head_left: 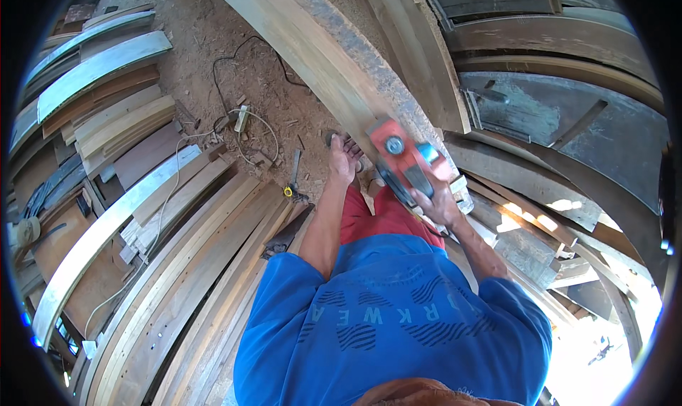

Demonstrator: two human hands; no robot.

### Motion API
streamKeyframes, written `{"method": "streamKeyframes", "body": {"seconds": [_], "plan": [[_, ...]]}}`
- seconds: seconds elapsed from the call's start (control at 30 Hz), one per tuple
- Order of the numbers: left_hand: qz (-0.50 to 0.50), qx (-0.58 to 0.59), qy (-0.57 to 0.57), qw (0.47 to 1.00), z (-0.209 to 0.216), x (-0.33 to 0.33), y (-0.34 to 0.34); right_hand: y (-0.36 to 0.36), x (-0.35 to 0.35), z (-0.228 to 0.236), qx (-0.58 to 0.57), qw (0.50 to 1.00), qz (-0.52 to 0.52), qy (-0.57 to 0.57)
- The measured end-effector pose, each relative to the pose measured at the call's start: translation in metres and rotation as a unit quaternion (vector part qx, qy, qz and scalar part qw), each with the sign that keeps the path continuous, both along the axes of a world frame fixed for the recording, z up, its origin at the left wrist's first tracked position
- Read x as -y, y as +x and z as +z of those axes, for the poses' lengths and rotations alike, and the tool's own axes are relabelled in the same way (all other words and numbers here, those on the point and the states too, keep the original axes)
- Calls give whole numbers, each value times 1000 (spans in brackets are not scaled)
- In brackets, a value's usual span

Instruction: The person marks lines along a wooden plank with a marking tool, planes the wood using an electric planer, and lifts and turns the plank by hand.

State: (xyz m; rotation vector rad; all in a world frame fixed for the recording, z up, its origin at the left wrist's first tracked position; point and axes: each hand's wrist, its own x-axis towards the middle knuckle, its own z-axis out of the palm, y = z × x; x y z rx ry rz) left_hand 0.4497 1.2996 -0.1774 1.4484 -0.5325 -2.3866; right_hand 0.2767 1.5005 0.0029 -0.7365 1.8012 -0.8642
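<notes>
My right hand [442, 206] is wrapped round the rear handle of a red and black electric planer [408, 157]. The planer rests on the near end of a long pale plank [305, 44], which runs away toward the upper left on a rough-topped bench [362, 58]. My left hand [344, 159] is beside the plank's left edge, apart from the planer, with its fingers loosely spread and nothing visible in them. Part of the planer's base is hidden by its own body and my right hand.
Stacked boards [177, 278] fill the left side. A power strip [242, 119] with tangled cords lies on the shaving-strewn ground [192, 58], near a try square [295, 166] and a yellow tape measure [288, 191]. At right stands a dark metal table [568, 115] with a slot, above more timber.
</notes>
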Motion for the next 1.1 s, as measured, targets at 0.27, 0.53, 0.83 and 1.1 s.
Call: {"method": "streamKeyframes", "body": {"seconds": [0.27, 0.53, 0.83, 1.1], "plan": [[19, -3, -3, 1000, 7, -32, -4, -36, 189, -31, -75, 987, 4, -142], [-108, 103, -94, 984, -4, -70, -2, -66, 155, 22, 23, 985, -82, -153], [-106, 47, -65, 991, 18, -55, 56, -71, 23, 23, 2, 986, -161, -49], [12, 58, -80, 995, 20, -40, 32, -48, -29, -15, -23, 994, -104, 9]]}}
